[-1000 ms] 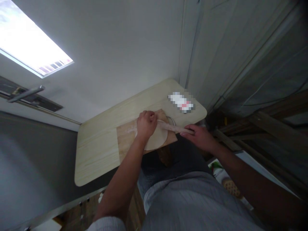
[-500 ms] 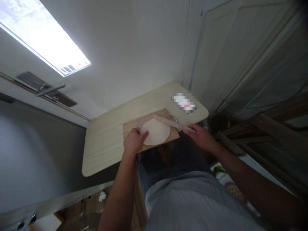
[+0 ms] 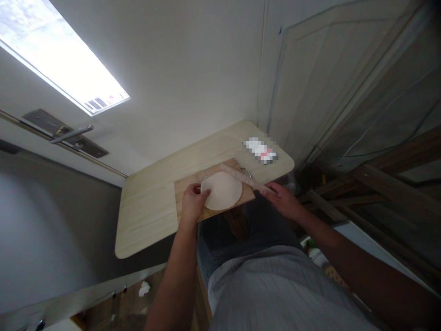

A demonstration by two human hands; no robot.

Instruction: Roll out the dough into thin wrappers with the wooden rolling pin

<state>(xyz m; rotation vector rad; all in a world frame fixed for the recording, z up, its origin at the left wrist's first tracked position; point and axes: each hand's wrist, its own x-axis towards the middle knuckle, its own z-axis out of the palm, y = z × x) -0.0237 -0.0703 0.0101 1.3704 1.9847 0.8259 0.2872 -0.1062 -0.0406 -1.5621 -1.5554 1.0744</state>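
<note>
A round, flat sheet of pale dough (image 3: 223, 192) lies on a wooden cutting board (image 3: 186, 178) with a metal handle at its right end. My left hand (image 3: 193, 198) pinches the dough's left edge, thumb on top and fingers curled behind. A thin, flour-dusted rolling pin (image 3: 237, 174) slants over the upper right of the board, its far end beside the dough's upper edge. Around the near end of the pin, past the board's right corner, my right hand (image 3: 279, 197) is closed.
The board rests on a pale wood-grain table (image 3: 148, 207) with rounded corners, pushed up to a white door with a lever handle (image 3: 72, 134). A blurred-out, phone-like object (image 3: 260, 150) lies at the table's right end. Dark wooden beams (image 3: 379, 184) stand to the right.
The view has shifted slightly. Both hands keep their holds on the dough and the rolling pin, and the dough stays in nearly the same spot on the board.
</note>
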